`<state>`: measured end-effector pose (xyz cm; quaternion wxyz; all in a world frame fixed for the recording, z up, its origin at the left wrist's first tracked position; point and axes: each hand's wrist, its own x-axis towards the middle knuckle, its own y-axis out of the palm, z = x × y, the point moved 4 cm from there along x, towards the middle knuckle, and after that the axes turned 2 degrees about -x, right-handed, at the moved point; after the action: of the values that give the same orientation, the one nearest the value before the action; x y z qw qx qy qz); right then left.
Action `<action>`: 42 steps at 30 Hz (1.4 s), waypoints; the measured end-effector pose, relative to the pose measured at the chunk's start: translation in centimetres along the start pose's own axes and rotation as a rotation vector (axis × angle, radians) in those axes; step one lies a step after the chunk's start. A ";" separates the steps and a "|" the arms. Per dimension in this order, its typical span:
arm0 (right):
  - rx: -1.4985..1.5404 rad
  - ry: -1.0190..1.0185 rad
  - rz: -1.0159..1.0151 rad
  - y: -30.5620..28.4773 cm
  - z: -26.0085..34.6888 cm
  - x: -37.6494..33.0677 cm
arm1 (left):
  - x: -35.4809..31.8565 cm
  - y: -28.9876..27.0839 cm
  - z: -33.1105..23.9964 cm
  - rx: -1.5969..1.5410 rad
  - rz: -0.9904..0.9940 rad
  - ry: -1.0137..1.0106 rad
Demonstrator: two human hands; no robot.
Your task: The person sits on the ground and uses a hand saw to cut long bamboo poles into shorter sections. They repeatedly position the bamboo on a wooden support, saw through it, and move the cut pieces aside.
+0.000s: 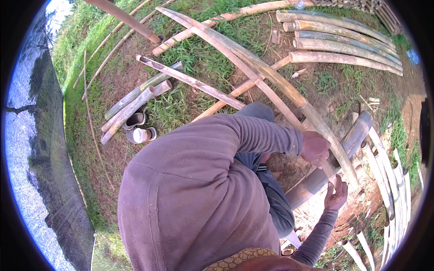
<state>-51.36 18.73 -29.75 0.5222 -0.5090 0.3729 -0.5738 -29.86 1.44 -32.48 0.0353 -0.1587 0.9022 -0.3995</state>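
Observation:
My left hand [315, 148] is closed around a long narrow bamboo strip [235, 60], which runs from the far left down to my hands. Just past it, at the strip's near end, my right hand [335, 195] has its thumb and curled fingers about the tip. Beneath both hands lies a thick dark bamboo pole [307, 187], set crosswise. A wider split bamboo length [312, 115] passes beside my left hand and over that pole. Pale shavings [316, 214] cover the ground by the right forearm.
Several cut bamboo poles [343, 44] lie side by side at the upper right. More pale bamboo lengths [384, 180] stand along the right edge. At left are short bamboo pieces [129, 108] and a pair of shoes [141, 134]. Netting [40, 149] hangs at the far left.

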 end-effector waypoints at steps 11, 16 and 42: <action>-0.099 0.111 -0.049 -0.5 -1.7 2.6 | 1.9 -1.0 1.2 0.062 -0.138 0.021; -0.126 0.101 -0.149 1.5 -5.5 3.4 | 4.7 -0.3 2.6 0.233 -0.270 0.106; -0.165 0.699 -0.389 4.8 -7.7 -7.7 | 8.7 2.8 6.3 0.330 -0.334 0.233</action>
<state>-58.33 24.63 -37.43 0.2031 -0.3845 0.4694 -0.7685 -37.61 -4.00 -38.29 -0.1097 -0.2505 0.7842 -0.5570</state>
